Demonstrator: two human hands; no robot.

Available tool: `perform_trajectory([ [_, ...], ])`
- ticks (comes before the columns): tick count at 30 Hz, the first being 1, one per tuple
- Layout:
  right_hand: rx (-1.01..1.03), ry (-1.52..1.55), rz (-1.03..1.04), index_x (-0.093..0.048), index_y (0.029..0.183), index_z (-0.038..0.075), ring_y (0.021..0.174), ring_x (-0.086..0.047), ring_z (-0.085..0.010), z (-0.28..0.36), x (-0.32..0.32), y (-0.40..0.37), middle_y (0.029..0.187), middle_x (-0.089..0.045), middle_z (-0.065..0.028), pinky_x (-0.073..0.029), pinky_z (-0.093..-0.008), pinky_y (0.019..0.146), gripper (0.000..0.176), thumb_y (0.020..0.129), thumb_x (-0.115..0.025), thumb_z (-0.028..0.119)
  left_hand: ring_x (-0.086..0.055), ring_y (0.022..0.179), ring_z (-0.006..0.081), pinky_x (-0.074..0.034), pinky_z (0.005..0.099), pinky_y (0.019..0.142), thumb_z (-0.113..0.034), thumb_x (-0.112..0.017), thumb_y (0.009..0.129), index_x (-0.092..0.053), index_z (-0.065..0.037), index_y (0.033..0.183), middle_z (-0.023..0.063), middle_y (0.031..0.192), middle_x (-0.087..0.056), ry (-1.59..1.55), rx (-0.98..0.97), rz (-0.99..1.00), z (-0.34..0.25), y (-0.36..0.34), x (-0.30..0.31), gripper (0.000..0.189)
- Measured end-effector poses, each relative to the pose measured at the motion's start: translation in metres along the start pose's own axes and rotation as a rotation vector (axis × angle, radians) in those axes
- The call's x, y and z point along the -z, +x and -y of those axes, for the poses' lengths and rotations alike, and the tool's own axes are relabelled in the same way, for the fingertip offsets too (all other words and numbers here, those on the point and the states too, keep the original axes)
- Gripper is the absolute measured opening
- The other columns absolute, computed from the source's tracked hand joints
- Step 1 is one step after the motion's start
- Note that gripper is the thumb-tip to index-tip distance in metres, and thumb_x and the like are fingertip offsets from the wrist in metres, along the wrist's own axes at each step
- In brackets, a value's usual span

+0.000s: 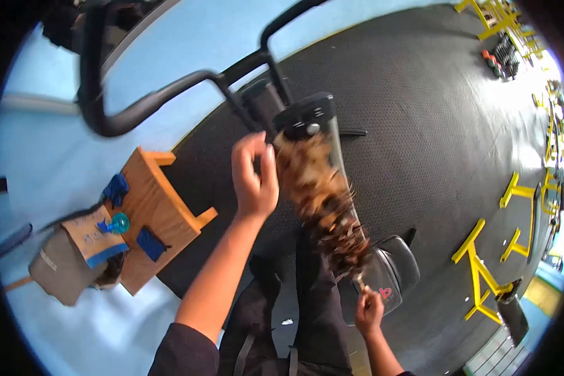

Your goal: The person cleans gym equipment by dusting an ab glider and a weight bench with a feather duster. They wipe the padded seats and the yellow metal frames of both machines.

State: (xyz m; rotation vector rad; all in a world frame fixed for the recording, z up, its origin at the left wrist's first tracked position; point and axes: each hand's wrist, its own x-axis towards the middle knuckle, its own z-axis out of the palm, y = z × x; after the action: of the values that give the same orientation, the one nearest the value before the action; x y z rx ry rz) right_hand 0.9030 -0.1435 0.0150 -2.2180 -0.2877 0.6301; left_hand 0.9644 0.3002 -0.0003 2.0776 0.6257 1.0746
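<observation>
My right hand (370,308) is closed round the handle of a brown feather duster (323,200). The duster's feathers, partly blurred, lie over the frame of a black exercise machine (304,113), just below its knob. My left hand (255,182) is raised beside the feathers, fingers curled and apart, with nothing seen in it. The machine's black seat (400,266) shows beside the duster's handle end.
A wooden table (163,207) on the left bears a spray bottle (118,224), dark blue cloths (150,243), a paper bag (91,235) and a cap (59,266). Black handlebars (163,97) stick out at upper left. Yellow-framed gym equipment (476,263) stands on the right.
</observation>
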Motion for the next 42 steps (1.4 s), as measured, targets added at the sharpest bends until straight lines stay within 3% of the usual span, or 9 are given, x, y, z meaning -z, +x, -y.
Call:
perform_trajectory([
  [6,-0.071,-0.495,0.42,-0.054,0.113,0.009,0.085,-0.065,-0.0471,-0.039,-0.091,-0.012,0.094,-0.067,-0.0247,-0.052,-0.0552,0.071,0.021,0.098,-0.056,0.023,-0.061,0.082,0.0117,-0.052,0.0286,0.074,-0.023,-0.056,0.103,-0.057,-0.006,0.123,0.0043,0.098,-0.062,-0.13,0.935,0.014,0.052,-0.286,0.142,0.026],
  [13,0.311,-0.475,0.243,-0.052,0.137,0.011,0.097,-0.064,-0.0466,-0.062,-0.234,0.169,0.105,-0.066,-0.0268,-0.052,-0.0528,0.079,0.04,0.097,-0.049,0.014,-0.061,0.076,0.0125,-0.051,0.029,0.072,-0.027,-0.058,0.102,-0.056,-0.007,0.126,0.0064,0.097,-0.064,-0.048,1.289,0.25,0.043,-0.434,0.233,0.032],
  [16,-0.027,-0.464,0.23,-0.05,0.141,0.011,0.096,-0.066,-0.043,-0.077,-0.293,0.217,0.112,-0.066,-0.025,-0.053,-0.047,0.076,0.043,0.098,-0.047,0.01,-0.062,0.079,0.0144,-0.052,0.0298,0.075,-0.03,-0.058,0.102,-0.055,-0.007,0.128,0.009,0.103,-0.065,-0.174,1.28,0.176,0.055,-0.481,0.235,0.035],
  [20,0.711,-0.573,0.33,-0.048,0.142,0.011,0.093,-0.067,-0.0428,-0.213,-0.336,0.212,0.114,-0.064,-0.0281,-0.051,-0.0518,0.078,0.043,0.1,-0.045,0.016,-0.064,0.086,0.0174,-0.054,0.0317,0.081,-0.034,-0.055,0.103,-0.055,-0.007,0.128,0.0111,0.11,-0.064,-0.244,1.365,0.15,0.062,-0.487,0.213,0.037],
  [23,0.147,-0.848,0.714,-0.044,0.145,0.012,0.097,-0.064,-0.046,-0.097,-0.311,0.16,0.114,-0.066,-0.0257,-0.052,-0.0536,0.083,0.045,0.1,-0.043,0.016,-0.064,0.087,0.0163,-0.054,0.0312,0.081,-0.032,-0.053,0.104,-0.055,-0.007,0.128,0.0095,0.108,-0.065,-0.283,1.265,0.095,0.069,-0.471,0.186,0.034],
  [26,0.041,-0.593,0.394,-0.047,0.141,0.014,0.096,-0.064,-0.0479,-0.103,-0.314,0.151,0.109,-0.066,-0.0275,-0.051,-0.0542,0.083,0.041,0.101,-0.043,0.019,-0.063,0.088,0.0153,-0.053,0.0305,0.082,-0.029,-0.051,0.106,-0.055,-0.007,0.128,0.0079,0.105,-0.066,-0.293,1.248,0.162,0.075,-0.446,0.169,0.032],
  [28,0.041,-0.508,0.28,-0.049,0.138,0.016,0.095,-0.064,-0.0485,-0.124,-0.314,0.146,0.103,-0.067,-0.0273,-0.051,-0.0553,0.083,0.038,0.101,-0.041,0.021,-0.062,0.086,0.0147,-0.053,0.0303,0.081,-0.027,-0.05,0.106,-0.055,-0.007,0.128,0.0071,0.103,-0.066,-0.306,1.224,0.161,0.077,-0.438,0.161,0.03],
  [34,0.16,-1.081,0.87,-0.052,0.136,0.022,0.097,-0.069,-0.0378,-0.112,-0.263,0.124,0.113,-0.067,-0.0162,-0.056,-0.0491,0.081,0.04,0.097,-0.045,0.021,-0.062,0.086,0.0148,-0.052,0.0302,0.081,-0.028,-0.051,0.106,-0.055,-0.007,0.128,0.0082,0.107,-0.066,-0.321,1.277,0.198,0.077,-0.441,0.162,0.032],
  [42,0.124,-1.001,0.741,-0.052,0.138,0.022,0.1,-0.068,-0.036,-0.105,-0.247,0.133,0.113,-0.066,-0.0132,-0.055,-0.0477,0.081,0.042,0.096,-0.051,0.021,-0.062,0.085,0.0146,-0.053,0.0307,0.079,-0.028,-0.053,0.105,-0.055,-0.006,0.129,0.0082,0.108,-0.066,-0.256,1.269,0.25,0.073,-0.443,0.167,0.033],
])
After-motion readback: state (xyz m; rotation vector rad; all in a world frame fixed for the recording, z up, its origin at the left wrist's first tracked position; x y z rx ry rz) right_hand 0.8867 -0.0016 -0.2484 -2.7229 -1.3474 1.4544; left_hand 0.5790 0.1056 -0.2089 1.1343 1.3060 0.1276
